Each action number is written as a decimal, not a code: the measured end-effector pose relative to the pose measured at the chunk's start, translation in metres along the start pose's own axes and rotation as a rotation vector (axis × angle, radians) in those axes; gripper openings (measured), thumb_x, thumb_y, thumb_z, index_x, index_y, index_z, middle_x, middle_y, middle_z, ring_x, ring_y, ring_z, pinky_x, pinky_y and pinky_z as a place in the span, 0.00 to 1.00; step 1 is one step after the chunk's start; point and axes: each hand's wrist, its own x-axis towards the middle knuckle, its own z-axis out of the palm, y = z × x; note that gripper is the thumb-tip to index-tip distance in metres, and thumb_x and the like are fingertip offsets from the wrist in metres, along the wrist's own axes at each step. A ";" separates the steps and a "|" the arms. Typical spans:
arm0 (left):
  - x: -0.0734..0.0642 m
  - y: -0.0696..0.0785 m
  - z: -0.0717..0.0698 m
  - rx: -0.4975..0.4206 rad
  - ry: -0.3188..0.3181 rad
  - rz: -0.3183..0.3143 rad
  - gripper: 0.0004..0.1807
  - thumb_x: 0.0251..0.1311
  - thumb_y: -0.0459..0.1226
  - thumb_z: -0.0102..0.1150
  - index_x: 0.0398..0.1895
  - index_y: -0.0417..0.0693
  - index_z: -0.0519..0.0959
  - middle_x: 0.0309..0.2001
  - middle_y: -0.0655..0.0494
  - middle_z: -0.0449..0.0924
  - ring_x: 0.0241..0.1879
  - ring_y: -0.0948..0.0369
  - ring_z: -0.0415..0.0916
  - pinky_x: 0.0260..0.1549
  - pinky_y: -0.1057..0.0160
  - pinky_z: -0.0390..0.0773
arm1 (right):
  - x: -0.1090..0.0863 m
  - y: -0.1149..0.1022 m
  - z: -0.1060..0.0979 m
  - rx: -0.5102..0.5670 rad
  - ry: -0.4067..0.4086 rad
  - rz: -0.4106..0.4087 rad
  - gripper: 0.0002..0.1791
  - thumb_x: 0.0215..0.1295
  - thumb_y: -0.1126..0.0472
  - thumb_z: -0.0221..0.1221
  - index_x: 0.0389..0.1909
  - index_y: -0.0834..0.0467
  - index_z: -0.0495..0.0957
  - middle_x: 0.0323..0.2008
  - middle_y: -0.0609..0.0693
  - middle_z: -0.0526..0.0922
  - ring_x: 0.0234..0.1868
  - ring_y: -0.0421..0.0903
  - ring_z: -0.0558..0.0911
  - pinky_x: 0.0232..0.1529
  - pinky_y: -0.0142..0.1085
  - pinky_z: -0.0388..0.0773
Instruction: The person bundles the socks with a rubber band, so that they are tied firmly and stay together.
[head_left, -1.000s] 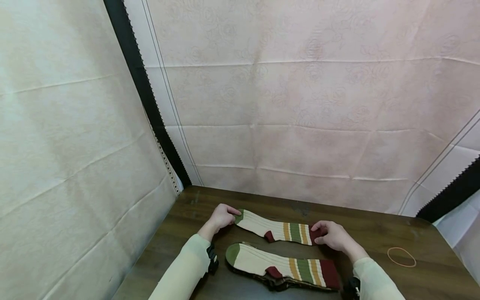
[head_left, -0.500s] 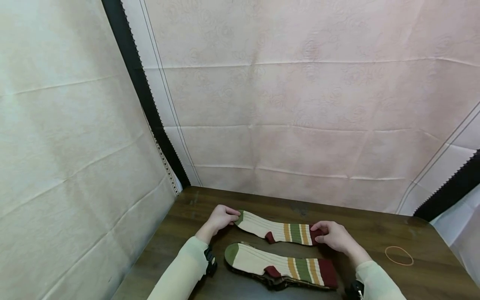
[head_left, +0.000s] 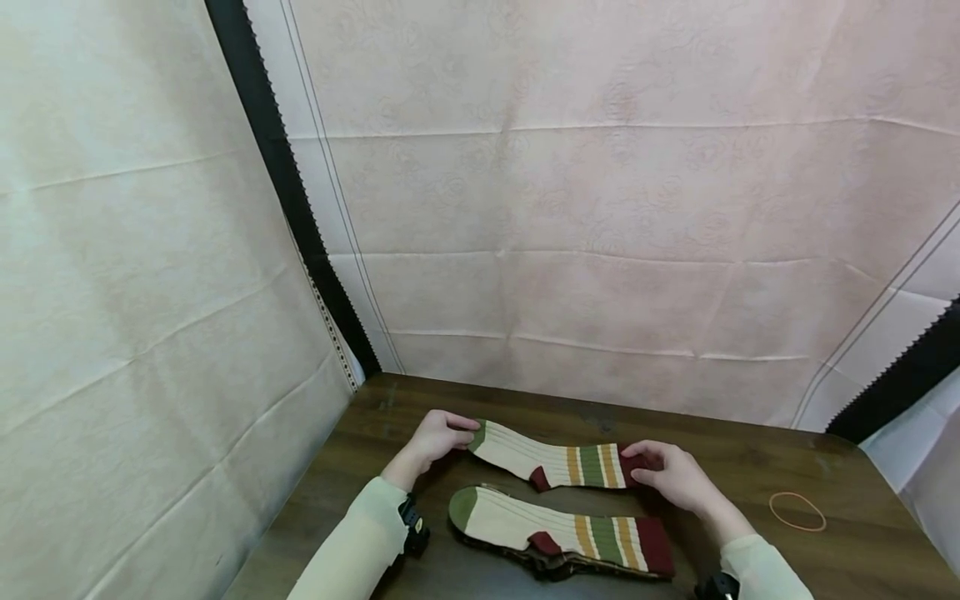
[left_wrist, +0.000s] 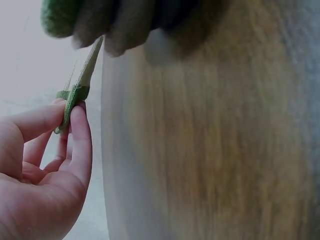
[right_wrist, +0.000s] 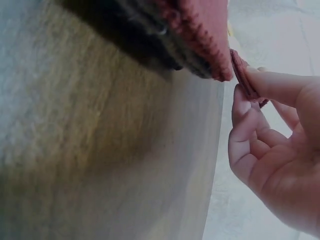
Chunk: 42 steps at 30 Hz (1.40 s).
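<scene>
A cream sock (head_left: 525, 452) with a green toe, dark red heel and cuff, and yellow and green stripes stretches between both hands at the far part of the table. My left hand (head_left: 435, 437) pinches its green toe (left_wrist: 75, 100) between thumb and fingers. At the other end, the dark red cuff (right_wrist: 244, 77) is pinched by my right hand (head_left: 671, 477). Nearer to me lies a stack of socks (head_left: 555, 529), the top one in the same pattern and pointing the same way. Darker socks show beneath its near edge.
An orange-tan rubber band (head_left: 797, 512) lies on the brown wooden table (head_left: 750, 542) to the right. Pale cloth (head_left: 600, 208) hangs behind the table's far edge and along its left side.
The sock stays in both hands in almost the same place. Both forearms have shifted slightly outward, and the right fingers have moved a little on the cuff.
</scene>
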 end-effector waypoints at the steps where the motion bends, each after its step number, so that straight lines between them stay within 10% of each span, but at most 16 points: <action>1: -0.001 0.001 -0.001 -0.006 -0.003 0.008 0.12 0.68 0.26 0.65 0.53 0.33 0.89 0.59 0.38 0.84 0.51 0.53 0.86 0.47 0.56 0.87 | -0.001 -0.001 0.000 0.006 0.007 -0.005 0.14 0.70 0.64 0.69 0.54 0.52 0.87 0.55 0.54 0.87 0.53 0.55 0.85 0.53 0.56 0.81; 17: -0.010 0.008 -0.004 -0.069 0.012 0.030 0.13 0.67 0.29 0.68 0.52 0.33 0.89 0.57 0.40 0.86 0.47 0.54 0.87 0.50 0.46 0.86 | -0.011 -0.007 -0.007 0.066 0.030 0.007 0.18 0.72 0.63 0.68 0.61 0.57 0.86 0.55 0.59 0.87 0.47 0.50 0.88 0.41 0.41 0.84; 42: -0.047 0.026 -0.008 -0.138 -0.052 0.040 0.14 0.68 0.31 0.69 0.53 0.33 0.89 0.55 0.42 0.87 0.37 0.60 0.86 0.41 0.59 0.87 | -0.056 -0.019 -0.027 0.255 -0.022 0.034 0.25 0.72 0.59 0.70 0.66 0.64 0.82 0.60 0.64 0.84 0.41 0.53 0.88 0.42 0.36 0.83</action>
